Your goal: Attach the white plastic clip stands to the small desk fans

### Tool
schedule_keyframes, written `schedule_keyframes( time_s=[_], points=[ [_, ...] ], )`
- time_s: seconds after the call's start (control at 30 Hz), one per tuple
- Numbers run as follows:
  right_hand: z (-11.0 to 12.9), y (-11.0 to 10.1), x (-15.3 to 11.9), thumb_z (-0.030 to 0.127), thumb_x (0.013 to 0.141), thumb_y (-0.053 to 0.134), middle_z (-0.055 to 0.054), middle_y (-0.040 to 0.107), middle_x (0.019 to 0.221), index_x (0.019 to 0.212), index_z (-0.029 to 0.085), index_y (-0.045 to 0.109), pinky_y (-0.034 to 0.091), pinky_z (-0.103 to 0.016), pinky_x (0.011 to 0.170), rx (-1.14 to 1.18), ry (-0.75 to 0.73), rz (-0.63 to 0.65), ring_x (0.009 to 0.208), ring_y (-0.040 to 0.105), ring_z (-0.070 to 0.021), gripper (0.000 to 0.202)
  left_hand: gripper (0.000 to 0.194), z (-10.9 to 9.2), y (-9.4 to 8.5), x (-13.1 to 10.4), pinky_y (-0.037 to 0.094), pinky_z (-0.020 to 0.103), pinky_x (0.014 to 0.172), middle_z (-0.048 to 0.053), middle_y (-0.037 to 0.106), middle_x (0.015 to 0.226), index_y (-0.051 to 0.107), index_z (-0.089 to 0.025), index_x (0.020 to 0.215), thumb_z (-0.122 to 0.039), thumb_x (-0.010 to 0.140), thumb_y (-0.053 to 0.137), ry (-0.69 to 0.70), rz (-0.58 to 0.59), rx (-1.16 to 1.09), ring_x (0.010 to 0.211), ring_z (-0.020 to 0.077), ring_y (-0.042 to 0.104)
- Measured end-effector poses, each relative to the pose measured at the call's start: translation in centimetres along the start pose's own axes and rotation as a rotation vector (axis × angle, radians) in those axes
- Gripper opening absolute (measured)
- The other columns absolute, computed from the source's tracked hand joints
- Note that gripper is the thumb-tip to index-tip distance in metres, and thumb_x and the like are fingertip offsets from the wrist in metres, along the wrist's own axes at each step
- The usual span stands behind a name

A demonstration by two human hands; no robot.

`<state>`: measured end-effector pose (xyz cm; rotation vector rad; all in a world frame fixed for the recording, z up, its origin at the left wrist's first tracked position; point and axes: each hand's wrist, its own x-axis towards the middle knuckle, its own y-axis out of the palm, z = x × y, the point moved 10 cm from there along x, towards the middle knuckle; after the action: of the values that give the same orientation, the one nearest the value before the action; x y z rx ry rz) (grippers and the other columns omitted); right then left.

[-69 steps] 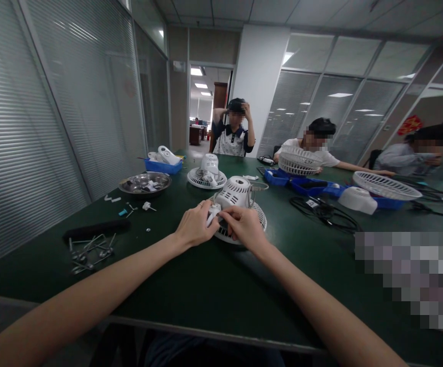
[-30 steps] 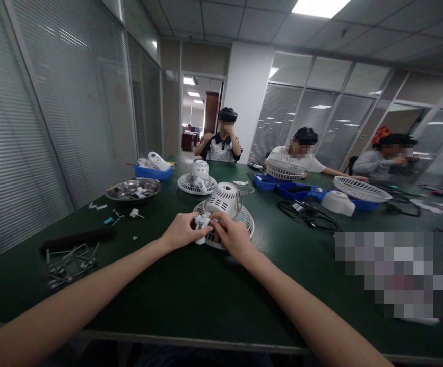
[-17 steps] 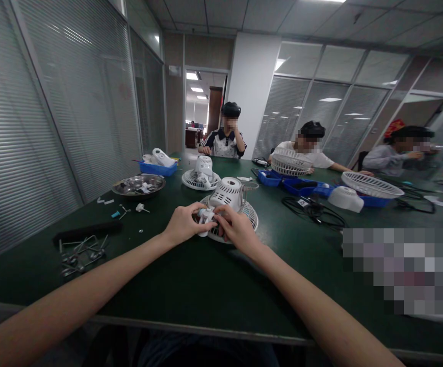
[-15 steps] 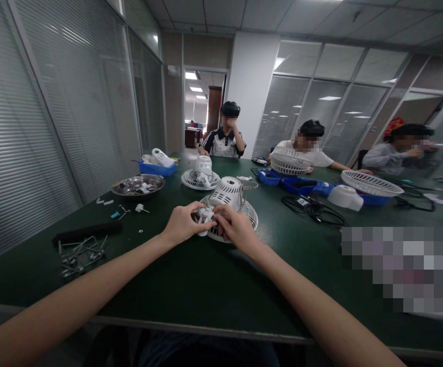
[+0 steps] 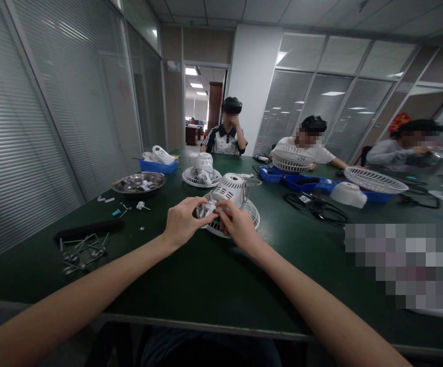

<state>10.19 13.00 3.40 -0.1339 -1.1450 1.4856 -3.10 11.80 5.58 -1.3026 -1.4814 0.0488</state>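
Between my two hands is a small white plastic part [image 5: 208, 209], partly hidden by the fingers. My left hand [image 5: 185, 220] pinches it from the left, thumb and forefinger closed on it. My right hand [image 5: 236, 223] holds its right side with the fingertips pressed together. Just behind them, a white fan motor housing [image 5: 229, 188] with vent slots stands on a round white fan grille [image 5: 252, 216] lying on the table. What my right fingertips grip exactly is too small to make out.
On the green table [image 5: 190, 290], a metal bowl [image 5: 139, 184], bent metal rods [image 5: 83, 252] and a black tube [image 5: 87, 230] lie left. Another fan assembly [image 5: 203, 171] stands behind. Black cables [image 5: 316, 209] and blue trays [image 5: 301, 181] are right. Several people sit across the table.
My left hand has turned slightly and its thumb now stretches further across the white part. The part has tilted up between my fingers. The view has shifted a little.
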Motion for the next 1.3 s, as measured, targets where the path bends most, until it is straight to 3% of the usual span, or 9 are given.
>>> schedule_keyframes(
  time_s=[0.3,0.5,0.57,0.97,1.13,1.3],
  points=[
    [0.0,-0.3,0.1,0.034,0.094,0.043,0.006,0.060,0.054,0.105,0.025,0.054,0.038,-0.020,0.049,-0.071,0.010,-0.047,0.047,0.058,-0.0119,0.017,0.046,0.0,-0.4,0.5,0.044,0.034,0.087,0.007,0.059,0.109,0.049,-0.020,0.115,-0.046,0.079,0.061,-0.033,-0.040,0.069,0.103,0.0239,0.055],
    [0.8,-0.5,-0.1,0.033,0.093,0.044,0.004,0.061,0.059,0.100,0.024,0.056,0.039,-0.021,0.051,-0.119,-0.006,-0.048,0.050,0.058,-0.0123,0.016,0.044,1.4,2.8,0.2,0.044,0.031,0.071,0.010,0.063,0.097,0.055,-0.017,0.103,-0.054,0.091,0.033,-0.132,0.208,0.143,0.088,0.0242,0.061],
    [1.1,-0.5,-0.2,0.032,0.093,0.045,0.003,0.062,0.061,0.100,0.024,0.057,0.040,-0.020,0.053,-0.135,-0.015,-0.046,0.051,0.058,-0.0123,0.016,0.045,1.4,3.1,0.0,0.044,0.030,0.069,0.010,0.064,0.096,0.055,-0.017,0.102,-0.052,0.092,0.029,-0.136,0.240,0.166,0.087,0.0242,0.062],
    [1.1,-0.2,-0.3,0.034,0.093,0.045,0.003,0.061,0.059,0.097,0.024,0.059,0.039,-0.020,0.051,-0.193,-0.012,-0.027,0.051,0.058,-0.0129,0.017,0.037,2.0,3.5,-0.4,0.045,0.035,0.065,0.013,0.068,0.091,0.052,-0.019,0.106,-0.047,0.088,0.036,-0.234,0.387,0.264,0.082,0.0323,0.066],
    [1.1,-0.3,-0.2,0.034,0.093,0.045,0.003,0.061,0.060,0.098,0.024,0.058,0.039,-0.020,0.051,-0.209,-0.020,-0.028,0.052,0.058,-0.0129,0.017,0.036,2.2,3.9,-0.5,0.044,0.034,0.065,0.011,0.069,0.091,0.050,-0.021,0.109,-0.048,0.088,0.037,-0.250,0.395,0.184,0.083,0.0319,0.066],
    [1.1,-0.3,-0.3,0.034,0.094,0.043,0.002,0.062,0.061,0.101,0.024,0.056,0.039,-0.020,0.052,-0.235,-0.031,-0.037,0.053,0.059,-0.0133,0.018,0.040,1.8,2.9,-0.2,0.044,0.034,0.065,0.011,0.068,0.096,0.047,-0.022,0.116,-0.049,0.087,0.039,-0.215,0.326,0.208,0.084,0.0309,0.066]
  ],
)
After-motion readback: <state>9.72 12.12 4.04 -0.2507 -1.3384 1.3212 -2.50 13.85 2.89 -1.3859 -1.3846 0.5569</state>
